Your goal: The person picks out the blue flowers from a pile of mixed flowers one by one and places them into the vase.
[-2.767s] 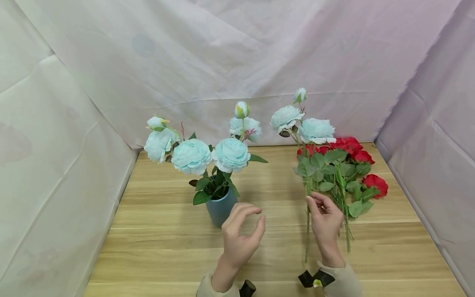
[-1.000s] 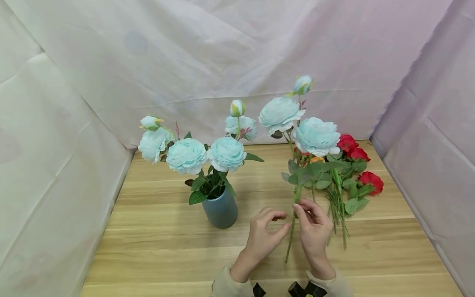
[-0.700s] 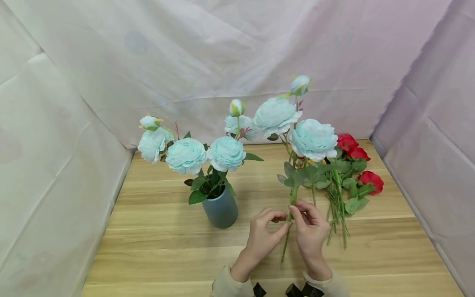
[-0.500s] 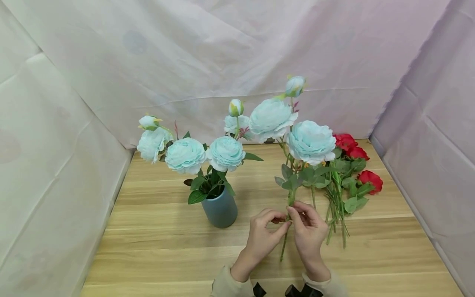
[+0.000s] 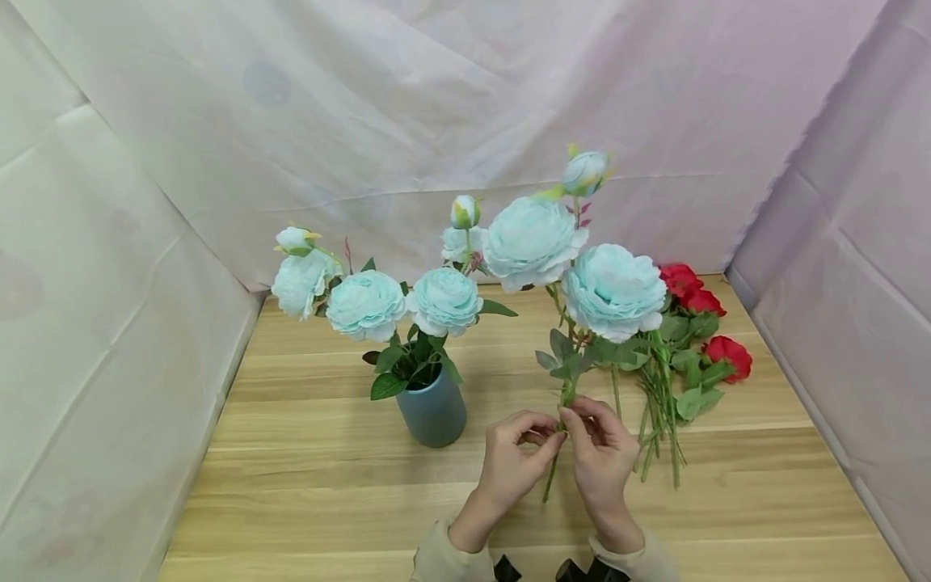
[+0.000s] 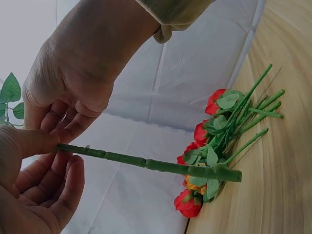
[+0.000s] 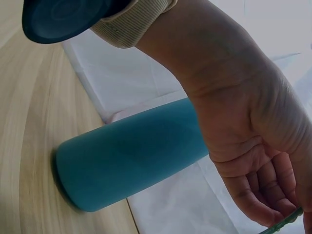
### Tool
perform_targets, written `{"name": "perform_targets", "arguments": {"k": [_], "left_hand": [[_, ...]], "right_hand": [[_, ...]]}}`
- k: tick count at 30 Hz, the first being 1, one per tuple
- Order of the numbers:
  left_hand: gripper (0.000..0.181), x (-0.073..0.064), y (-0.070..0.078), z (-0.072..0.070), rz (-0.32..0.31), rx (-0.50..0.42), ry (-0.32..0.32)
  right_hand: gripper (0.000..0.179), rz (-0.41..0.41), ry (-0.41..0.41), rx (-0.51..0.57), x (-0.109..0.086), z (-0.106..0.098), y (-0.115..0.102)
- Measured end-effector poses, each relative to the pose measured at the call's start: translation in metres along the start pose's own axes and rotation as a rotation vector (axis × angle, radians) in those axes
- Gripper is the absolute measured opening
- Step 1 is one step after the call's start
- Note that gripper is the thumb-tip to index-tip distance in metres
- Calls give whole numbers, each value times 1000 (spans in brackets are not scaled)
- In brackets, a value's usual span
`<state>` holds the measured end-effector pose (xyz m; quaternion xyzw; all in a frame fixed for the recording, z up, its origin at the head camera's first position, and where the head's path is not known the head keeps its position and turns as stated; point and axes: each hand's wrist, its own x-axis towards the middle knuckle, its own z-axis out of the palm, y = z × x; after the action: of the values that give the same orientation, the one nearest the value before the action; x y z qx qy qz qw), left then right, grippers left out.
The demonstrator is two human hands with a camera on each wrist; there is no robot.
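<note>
An artificial pale-blue peony stem (image 5: 563, 396), with two full blooms (image 5: 614, 291) and a bud on top, stands upright between both hands. Just under its leaves my right hand (image 5: 604, 453) pinches the stem between thumb and fingers. My left hand (image 5: 512, 457) pinches it slightly lower, thumb against the stem in the left wrist view. Below the fingers, the bare cut end (image 6: 195, 170) sticks out over the table. Left of the hands a blue-grey vase (image 5: 435, 412) holds more pale-blue peonies (image 5: 367, 305) with dark green leaves.
Red roses (image 5: 727, 358) with green stems (image 5: 662, 420) lie in a pile on the right of the wooden table (image 5: 305, 485). A little orange bloom (image 6: 196, 181) shows among them in the left wrist view. Pale cloth (image 5: 407, 97) hangs round the table.
The right hand has brought the peony stem leftward and nearer. The left hand has moved from beside the vase to the stem and now pinches it too.
</note>
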<state>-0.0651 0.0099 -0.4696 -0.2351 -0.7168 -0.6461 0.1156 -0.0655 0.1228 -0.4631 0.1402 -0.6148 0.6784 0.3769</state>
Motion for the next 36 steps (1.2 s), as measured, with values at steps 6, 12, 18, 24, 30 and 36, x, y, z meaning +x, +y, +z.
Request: {"name": "perform_targets", "arguments": {"k": [6, 12, 18, 24, 30, 36], "left_hand": [[5, -1, 1, 0, -51, -26, -8], [6, 0, 4, -1, -103, -62, -36], [6, -1, 4, -2, -113, -79, -35], [5, -2, 2, -1, -35, -43, -17], [4, -3, 1, -2, 12, -1, 4], [8, -2, 0, -8, -9, 23, 34]], "right_hand": [[13, -15, 0, -10, 0, 1, -1], [10, -31, -11, 8, 2, 1, -1], [13, -31, -19, -4, 1, 0, -1], [13, -19, -34, 16, 1, -1, -2], [11, -5, -67, 28, 2, -2, -3], [16, 18, -90, -11, 0, -7, -1]]}}
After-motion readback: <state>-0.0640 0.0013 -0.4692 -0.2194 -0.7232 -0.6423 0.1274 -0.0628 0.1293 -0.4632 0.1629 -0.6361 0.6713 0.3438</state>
